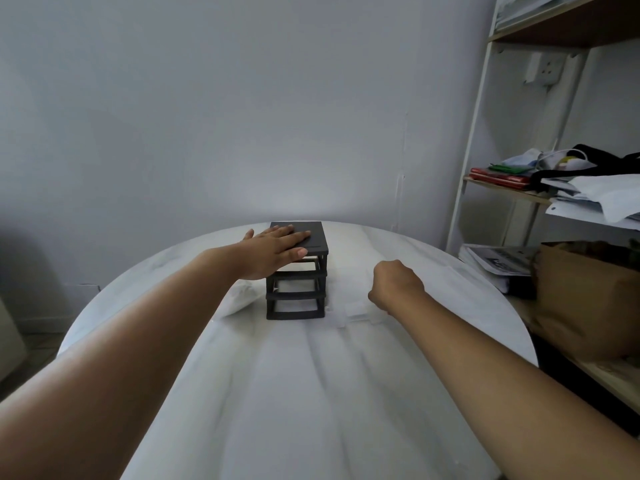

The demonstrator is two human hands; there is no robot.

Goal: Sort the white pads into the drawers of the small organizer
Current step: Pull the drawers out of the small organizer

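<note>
Centre frame, left grip (277, 249) lies flat, released, atop the small black plastic drawer organizer (296, 296) on the white marbled worktop (311, 393); right grip (394, 284) curled beside flat white pads (356, 310), cannot tell if holding

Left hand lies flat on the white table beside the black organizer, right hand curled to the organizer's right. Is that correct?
Not quite: the head view shows the left hand lying flat on top of the black organizer, not on the table beside it. The right hand is curled to the organizer's right, as stated.
</note>
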